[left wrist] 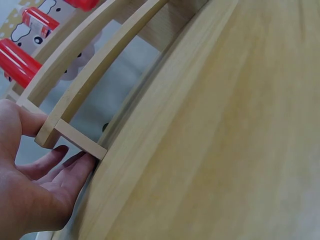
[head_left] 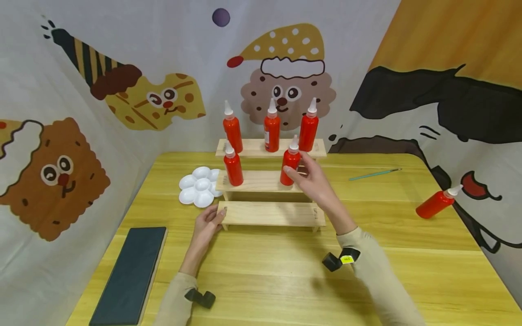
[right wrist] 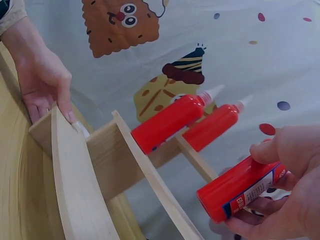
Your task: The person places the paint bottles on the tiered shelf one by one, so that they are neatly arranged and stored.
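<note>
My right hand (head_left: 311, 179) grips a red paint bottle (head_left: 290, 165) with a white pointed cap, thumb on one side and fingers round the other. Its base is at the right part of the middle step of a three-tier wooden stand (head_left: 269, 213); the printed label (right wrist: 257, 191) shows in the right wrist view. Another red bottle (head_left: 234, 170) stands at the left of that step. Along the top step are three more, at left (head_left: 233, 133), centre (head_left: 272, 131) and right (head_left: 308, 131). With thumb on top and fingers below, my left hand (head_left: 207, 224) holds the lowest step's left end.
A white flower-shaped palette (head_left: 202, 184) lies left of the stand. Farther left is a dark flat board (head_left: 129, 276). On the right lie a thin teal brush (head_left: 374, 174) and a red bottle on its side (head_left: 435, 203). A cartoon-printed cloth (head_left: 183, 40) hangs behind the table.
</note>
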{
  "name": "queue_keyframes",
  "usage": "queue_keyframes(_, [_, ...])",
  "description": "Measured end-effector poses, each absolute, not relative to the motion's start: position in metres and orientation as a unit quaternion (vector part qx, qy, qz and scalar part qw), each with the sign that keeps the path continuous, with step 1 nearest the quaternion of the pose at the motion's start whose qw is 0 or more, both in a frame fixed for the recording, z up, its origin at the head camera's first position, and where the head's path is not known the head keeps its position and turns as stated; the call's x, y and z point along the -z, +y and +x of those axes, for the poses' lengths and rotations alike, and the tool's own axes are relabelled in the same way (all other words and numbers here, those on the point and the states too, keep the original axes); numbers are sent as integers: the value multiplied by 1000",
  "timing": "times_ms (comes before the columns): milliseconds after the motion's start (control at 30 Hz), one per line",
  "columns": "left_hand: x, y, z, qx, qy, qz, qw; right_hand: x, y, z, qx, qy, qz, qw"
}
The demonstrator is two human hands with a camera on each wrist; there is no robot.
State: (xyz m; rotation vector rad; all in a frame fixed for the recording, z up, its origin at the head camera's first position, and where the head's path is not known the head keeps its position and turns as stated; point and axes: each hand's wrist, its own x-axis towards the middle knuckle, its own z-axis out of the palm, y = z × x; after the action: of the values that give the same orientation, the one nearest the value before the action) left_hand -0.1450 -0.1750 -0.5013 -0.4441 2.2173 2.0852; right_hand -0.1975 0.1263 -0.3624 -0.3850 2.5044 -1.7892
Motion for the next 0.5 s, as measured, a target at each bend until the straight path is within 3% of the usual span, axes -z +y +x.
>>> queue_keyframes(500, [503,-175,-146,-681,718,-144,27,374,90,-217,575,803,-157,27])
